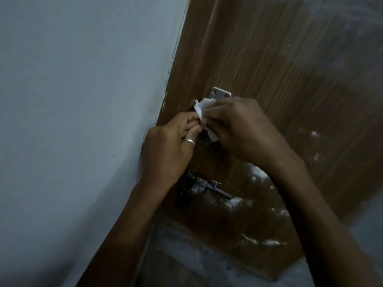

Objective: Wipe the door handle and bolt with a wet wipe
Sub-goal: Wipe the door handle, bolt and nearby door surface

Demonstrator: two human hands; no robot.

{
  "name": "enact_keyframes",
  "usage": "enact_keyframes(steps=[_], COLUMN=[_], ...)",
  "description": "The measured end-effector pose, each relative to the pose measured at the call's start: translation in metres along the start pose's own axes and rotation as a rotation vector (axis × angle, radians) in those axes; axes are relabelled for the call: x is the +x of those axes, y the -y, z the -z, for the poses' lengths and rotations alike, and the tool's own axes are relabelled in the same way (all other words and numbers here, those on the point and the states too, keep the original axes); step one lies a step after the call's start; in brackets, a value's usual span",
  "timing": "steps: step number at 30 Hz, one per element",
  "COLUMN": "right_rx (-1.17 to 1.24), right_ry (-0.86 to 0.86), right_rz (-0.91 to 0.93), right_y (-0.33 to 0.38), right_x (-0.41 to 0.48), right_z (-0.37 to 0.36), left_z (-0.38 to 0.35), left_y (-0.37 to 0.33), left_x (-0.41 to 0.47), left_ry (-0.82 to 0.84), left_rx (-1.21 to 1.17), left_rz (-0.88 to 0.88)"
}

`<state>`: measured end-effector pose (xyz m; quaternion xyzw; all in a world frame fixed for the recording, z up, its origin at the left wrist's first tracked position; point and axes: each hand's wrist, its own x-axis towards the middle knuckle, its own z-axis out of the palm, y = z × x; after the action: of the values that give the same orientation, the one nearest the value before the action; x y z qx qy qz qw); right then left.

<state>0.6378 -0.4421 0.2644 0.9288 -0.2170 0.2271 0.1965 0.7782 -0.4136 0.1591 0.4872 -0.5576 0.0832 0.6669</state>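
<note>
A crumpled white wet wipe [202, 107] sits between my two hands against the brown wooden door [269, 59]. My left hand [167, 148], with a silver ring on one finger, pinches the wipe's left edge. My right hand [238, 127] grips the wipe from the right and covers most of the door handle. Only the handle's silver top plate [220, 93] with its screws shows above my fingers. Lower down, the dark metal bolt [204, 186] is fixed across the door's left edge, apart from both hands.
A pale grey wall [72, 100] fills the left side and meets the door's edge. White paint smears and splashes [236, 201] mark the door's lower part. A light surface shows past the door at bottom right.
</note>
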Motion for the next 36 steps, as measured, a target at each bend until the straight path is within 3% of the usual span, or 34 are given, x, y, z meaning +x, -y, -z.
enact_keyframes(steps=[6,16,20,27,32,34,36], right_rx=[-0.12,-0.197,-0.217,-0.125,-0.081,0.062,0.289], right_ry=[0.018,-0.334,-0.218,-0.073,-0.114,-0.172,-0.369], right_rz=[-0.109,-0.412,-0.377,-0.202,-0.272,-0.339,-0.465], right_y=[0.0,0.026,0.036,0.022,0.014,0.008,0.005], right_x=[-0.029,-0.083,-0.047,-0.001,-0.024,-0.041,-0.066], right_z=[0.003,-0.023,-0.018,-0.022,-0.017,-0.014,-0.012], left_z=[-0.001,-0.003,-0.001,0.001,0.0,0.0,0.0], left_y=[0.002,0.002,0.001,0.0,0.0,0.0,-0.001], left_x=[0.0,-0.001,0.0,-0.001,0.0,0.0,0.0], left_ry=[0.009,0.007,0.008,0.028,0.016,0.011,0.015], left_rx=[-0.028,-0.059,-0.012,-0.005,-0.014,-0.026,-0.044], left_rz=[0.023,0.011,0.01,0.009,0.02,0.016,0.015])
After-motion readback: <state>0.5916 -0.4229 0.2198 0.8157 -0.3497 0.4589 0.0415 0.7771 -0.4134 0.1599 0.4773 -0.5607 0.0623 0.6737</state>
